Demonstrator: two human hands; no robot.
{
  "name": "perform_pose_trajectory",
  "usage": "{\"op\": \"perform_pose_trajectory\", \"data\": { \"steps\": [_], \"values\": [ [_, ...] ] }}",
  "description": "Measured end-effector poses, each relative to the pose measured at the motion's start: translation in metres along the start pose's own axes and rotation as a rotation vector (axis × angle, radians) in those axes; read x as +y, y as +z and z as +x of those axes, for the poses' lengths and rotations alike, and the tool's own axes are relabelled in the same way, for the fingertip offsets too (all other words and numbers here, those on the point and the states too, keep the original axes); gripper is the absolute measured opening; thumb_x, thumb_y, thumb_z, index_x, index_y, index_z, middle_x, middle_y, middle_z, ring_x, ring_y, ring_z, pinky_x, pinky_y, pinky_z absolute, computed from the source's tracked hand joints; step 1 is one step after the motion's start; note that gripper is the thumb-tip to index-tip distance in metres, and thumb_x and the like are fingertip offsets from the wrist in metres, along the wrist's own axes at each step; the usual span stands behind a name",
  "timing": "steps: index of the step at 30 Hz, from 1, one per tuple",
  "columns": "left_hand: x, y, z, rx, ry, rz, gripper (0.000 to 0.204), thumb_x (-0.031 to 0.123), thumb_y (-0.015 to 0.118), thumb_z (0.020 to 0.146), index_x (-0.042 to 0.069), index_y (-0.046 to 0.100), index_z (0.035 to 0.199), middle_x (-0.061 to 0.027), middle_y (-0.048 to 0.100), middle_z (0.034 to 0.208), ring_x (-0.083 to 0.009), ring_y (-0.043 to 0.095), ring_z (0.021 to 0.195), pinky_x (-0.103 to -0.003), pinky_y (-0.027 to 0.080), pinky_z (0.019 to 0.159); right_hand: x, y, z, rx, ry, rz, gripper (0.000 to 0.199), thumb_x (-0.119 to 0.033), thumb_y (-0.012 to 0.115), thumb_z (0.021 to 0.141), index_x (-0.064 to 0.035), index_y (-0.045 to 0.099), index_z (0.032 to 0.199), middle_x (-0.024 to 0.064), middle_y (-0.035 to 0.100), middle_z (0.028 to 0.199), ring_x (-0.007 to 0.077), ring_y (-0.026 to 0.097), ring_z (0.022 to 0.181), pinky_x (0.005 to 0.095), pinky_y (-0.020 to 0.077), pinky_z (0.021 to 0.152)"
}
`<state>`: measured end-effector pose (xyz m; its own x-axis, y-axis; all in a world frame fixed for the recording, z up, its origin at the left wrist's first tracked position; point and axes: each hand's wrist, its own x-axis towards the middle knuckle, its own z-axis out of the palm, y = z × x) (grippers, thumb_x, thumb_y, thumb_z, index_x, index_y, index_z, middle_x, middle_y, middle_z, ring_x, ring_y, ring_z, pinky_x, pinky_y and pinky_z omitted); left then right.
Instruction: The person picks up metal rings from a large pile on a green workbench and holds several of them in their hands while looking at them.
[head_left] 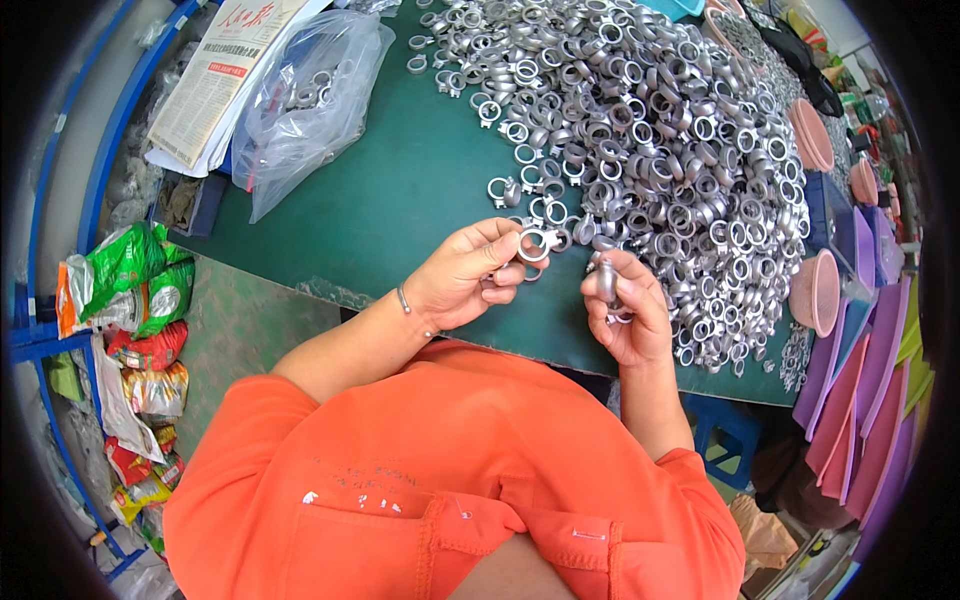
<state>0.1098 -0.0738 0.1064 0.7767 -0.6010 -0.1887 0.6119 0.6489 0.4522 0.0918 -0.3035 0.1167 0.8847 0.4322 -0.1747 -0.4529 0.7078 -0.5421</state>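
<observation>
My left hand (466, 272) pinches a silver metal ring (533, 244) with a small tab, its round opening facing up. To its right, my right hand (634, 312) holds another metal ring (607, 282), turned edge-on between thumb and fingers; part of a further ring seems to show below it. Both hands are raised over the near edge of the green table (400, 220), a short gap apart. Just beyond them spreads a large heap of similar grey metal rings (660, 140), with several loose ones at its left side.
A clear plastic bag (310, 110) with a few rings lies at the far left, beside a newspaper (225, 80). Pink bowls (815, 292) stand along the right side. Colourful packets (140, 280) fill a blue rack on the left. A blue stool (722, 440) is under the table's right end.
</observation>
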Motion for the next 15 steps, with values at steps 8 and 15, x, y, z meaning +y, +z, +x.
{"op": "perform_pose_trajectory", "data": {
  "steps": [8,15],
  "values": [
    [0.010,0.003,-0.006,-0.056,-0.059,-0.137,0.013,0.008,0.048,0.091,0.005,0.054,0.102,-0.0132,0.058,0.105,-0.0073,0.052,0.070,-0.018,0.043,0.052,0.000,-0.003,0.004,-0.049,-0.056,0.181,0.030,0.003,0.049,0.074,0.0059,0.054,0.103,0.0291,0.057,0.105,0.0319,0.062,0.075,0.0283,0.0516,0.044],
    [0.035,-0.003,-0.003,0.256,0.285,0.652,0.013,0.002,0.062,0.077,0.000,0.061,0.090,-0.0110,0.060,0.092,-0.0204,0.062,0.084,-0.028,0.053,0.062,0.000,0.017,0.026,0.156,-0.388,-1.482,0.004,-0.008,0.062,0.080,-0.0042,0.063,0.082,0.0060,0.061,0.075,0.0168,0.057,0.060,0.0291,0.0458,0.052]
  ]
}}
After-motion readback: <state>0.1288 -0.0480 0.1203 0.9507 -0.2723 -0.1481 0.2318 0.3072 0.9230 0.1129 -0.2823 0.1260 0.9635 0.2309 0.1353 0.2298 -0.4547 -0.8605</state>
